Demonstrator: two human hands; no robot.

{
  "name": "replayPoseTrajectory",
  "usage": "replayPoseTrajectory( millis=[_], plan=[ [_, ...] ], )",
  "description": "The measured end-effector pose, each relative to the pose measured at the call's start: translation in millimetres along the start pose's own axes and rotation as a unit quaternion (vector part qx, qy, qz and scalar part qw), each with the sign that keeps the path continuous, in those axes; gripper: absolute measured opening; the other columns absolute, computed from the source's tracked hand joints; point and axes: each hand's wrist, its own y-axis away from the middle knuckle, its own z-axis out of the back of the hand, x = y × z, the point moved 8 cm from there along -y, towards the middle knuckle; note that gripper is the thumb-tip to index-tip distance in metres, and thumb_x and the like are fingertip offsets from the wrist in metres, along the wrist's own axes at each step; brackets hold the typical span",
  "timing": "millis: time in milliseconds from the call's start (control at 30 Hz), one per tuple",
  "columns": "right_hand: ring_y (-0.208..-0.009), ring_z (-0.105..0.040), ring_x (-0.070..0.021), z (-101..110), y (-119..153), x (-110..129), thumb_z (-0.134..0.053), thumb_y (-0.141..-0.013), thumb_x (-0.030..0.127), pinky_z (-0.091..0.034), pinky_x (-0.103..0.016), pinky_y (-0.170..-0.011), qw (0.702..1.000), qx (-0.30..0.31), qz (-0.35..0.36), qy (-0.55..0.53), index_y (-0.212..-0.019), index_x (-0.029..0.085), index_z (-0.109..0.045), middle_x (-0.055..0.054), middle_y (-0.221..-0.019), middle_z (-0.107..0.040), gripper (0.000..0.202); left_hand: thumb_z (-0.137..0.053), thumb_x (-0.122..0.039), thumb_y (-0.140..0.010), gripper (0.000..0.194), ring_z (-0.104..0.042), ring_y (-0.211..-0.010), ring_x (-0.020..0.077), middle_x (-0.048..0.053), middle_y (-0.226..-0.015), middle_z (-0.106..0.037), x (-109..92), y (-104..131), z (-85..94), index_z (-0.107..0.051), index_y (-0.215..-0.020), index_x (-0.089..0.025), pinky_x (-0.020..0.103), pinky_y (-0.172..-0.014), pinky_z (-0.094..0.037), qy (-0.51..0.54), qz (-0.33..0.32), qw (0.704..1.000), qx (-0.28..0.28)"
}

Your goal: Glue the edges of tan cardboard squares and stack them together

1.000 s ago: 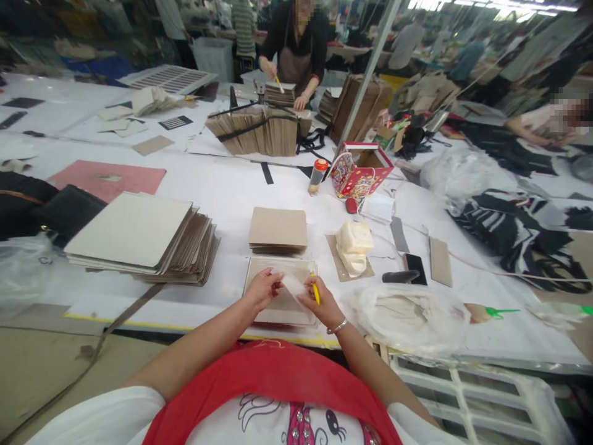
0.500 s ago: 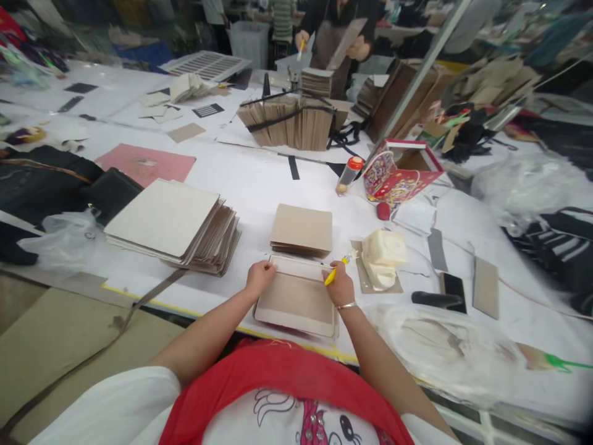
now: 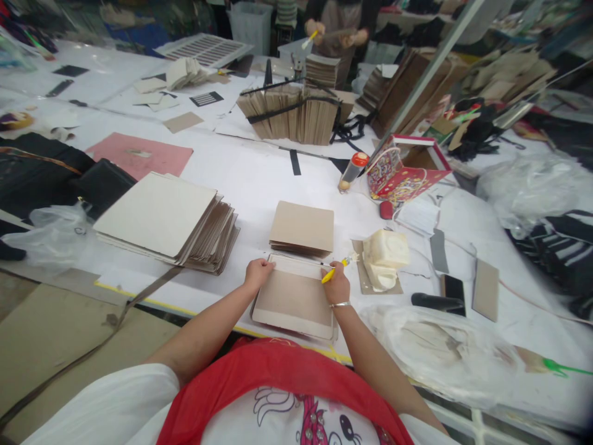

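Note:
Before me lies a brown board panel with pale strips along its top and bottom edges, other sheets showing beneath it. My left hand is closed on the panel's top left corner, fingertips pinched at the edge. A yellow-handled brush with pale bristles is gripped in my right hand, which also touches the panel's top right corner. Just beyond is a neat stack of brown boards. A taller stack of larger pale boards stands to the left.
Right of my hand, a cream block sits on a board scrap. Farther right are a phone, a black object and a plastic bag. A red gift bag and a metal pole stand behind. Across the table, a person holds another brush.
The view has shifted slightly. My left hand stays at the panel's top left corner, and my right hand with the brush at the top right. The far person's board has been lowered.

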Motion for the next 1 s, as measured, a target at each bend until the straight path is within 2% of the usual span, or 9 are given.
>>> replayPoseTrajectory(
  millis=[267, 567, 667, 733, 800, 833, 900, 933, 1000],
  plan=[
    [-0.056, -0.049, -0.0119, -0.9, 1.2, 0.4, -0.048, -0.082, 0.034, -0.026, -0.021, -0.051, 1.0, -0.008, 0.002, 0.017, -0.104, 0.016, -0.046, -0.001, -0.07, -0.056, 0.029, -0.05, -0.048, -0.068, 0.033, -0.044, -0.048, 0.0128, -0.002, -0.046, -0.049, -6.6, 4.1, -0.2, -0.05, -0.052, -0.019, 0.024, -0.049, -0.028, -0.05, -0.017, 0.999, -0.01],
    [-0.068, -0.053, -0.0138, -8.2, 3.2, 7.8, -0.042, -0.085, 0.03, -0.033, -0.022, -0.056, 0.998, -0.015, 0.037, 0.041, -0.107, 0.015, -0.046, -0.005, -0.081, -0.059, 0.027, -0.044, -0.046, -0.073, 0.033, -0.048, -0.054, 0.0152, 0.001, -0.053, -0.053, -15.6, 6.1, 0.1, -0.049, -0.054, -0.019, 0.025, -0.052, -0.029, -0.101, -0.047, 0.994, -0.012],
    [-0.072, -0.054, -0.0159, 3.0, 3.2, 0.0, -0.047, -0.083, 0.032, -0.037, -0.023, -0.059, 0.997, -0.031, 0.033, 0.054, -0.112, 0.014, -0.045, -0.009, -0.089, -0.058, 0.034, -0.046, -0.046, -0.073, 0.03, -0.051, -0.057, 0.0167, 0.001, -0.056, -0.054, -15.7, 6.1, 7.4, -0.052, -0.059, -0.019, 0.026, -0.053, -0.032, -0.134, -0.057, 0.989, -0.01],
    [-0.077, -0.054, -0.0186, 18.8, 6.2, -10.7, -0.05, -0.08, 0.035, -0.04, -0.027, -0.063, 0.996, -0.066, 0.025, 0.059, -0.114, 0.012, -0.044, -0.011, -0.092, -0.056, 0.041, -0.047, -0.044, -0.074, 0.027, -0.054, -0.064, 0.0189, 0.004, -0.066, -0.058, -22.7, 11.6, 17.7, -0.055, -0.071, -0.018, 0.027, -0.058, -0.037, -0.163, -0.092, 0.981, -0.049],
    [-0.083, -0.053, -0.0214, 31.6, 12.8, -16.4, -0.048, -0.081, 0.035, -0.042, -0.032, -0.07, 0.993, -0.099, 0.039, 0.053, -0.112, 0.011, -0.044, -0.012, -0.092, -0.056, 0.04, -0.044, -0.039, -0.078, 0.029, -0.056, -0.083, 0.022, 0.01, -0.087, -0.061, -40.9, 26.1, 20.9, -0.056, -0.09, -0.016, 0.031, -0.071, -0.04, -0.184, -0.183, 0.961, -0.091],
    [-0.086, -0.052, -0.0223, 33.5, 17.1, -15.0, -0.046, -0.082, 0.033, -0.043, -0.034, -0.074, 0.992, -0.105, 0.06, 0.044, -0.112, 0.011, -0.045, -0.013, -0.093, -0.056, 0.037, -0.043, -0.037, -0.08, 0.031, -0.053, -0.095, 0.0234, 0.012, -0.1, -0.059, -52.4, 36.6, 15.1, -0.054, -0.099, -0.015, 0.034, -0.08, -0.039, -0.193, -0.244, 0.946, -0.09],
    [-0.093, -0.051, -0.0231, 26.6, 26.7, -2.9, -0.041, -0.084, 0.026, -0.042, -0.038, -0.08, 0.988, -0.09, 0.128, 0.016, -0.112, 0.013, -0.045, -0.014, -0.1, -0.056, 0.032, -0.042, -0.034, -0.081, 0.038, -0.041, -0.117, 0.0247, 0.014, -0.123, -0.049, -71.7, 60.6, -10.8, -0.049, -0.114, -0.016, 0.039, -0.096, -0.03, -0.214, -0.358, 0.909, -0.029],
    [-0.097, -0.05, -0.0233, 18.7, 32.4, 6.2, -0.039, -0.083, 0.021, -0.042, -0.04, -0.083, 0.983, -0.07, 0.169, 0.002, -0.113, 0.014, -0.045, -0.014, -0.105, -0.055, 0.031, -0.044, -0.034, -0.081, 0.041, -0.034, -0.123, 0.025, 0.013, -0.13, -0.044, -77.0, 71.5, -26.7, -0.046, -0.119, -0.017, 0.041, -0.1, -0.025, -0.229, -0.394, 0.89, 0.018],
    [-0.104, -0.048, -0.0238, 0.6, 45.2, 23.9, -0.038, -0.079, 0.013, -0.041, -0.043, -0.088, 0.969, -0.025, 0.247, -0.014, -0.114, 0.016, -0.045, -0.013, -0.113, -0.053, 0.035, -0.048, -0.039, -0.079, 0.049, -0.027, -0.128, 0.0267, 0.011, -0.138, -0.036, -77.8, 84.0, -51.0, -0.043, -0.124, -0.02, 0.045, -0.104, -0.017, -0.264, -0.41, 0.868, 0.098]
  ],
)
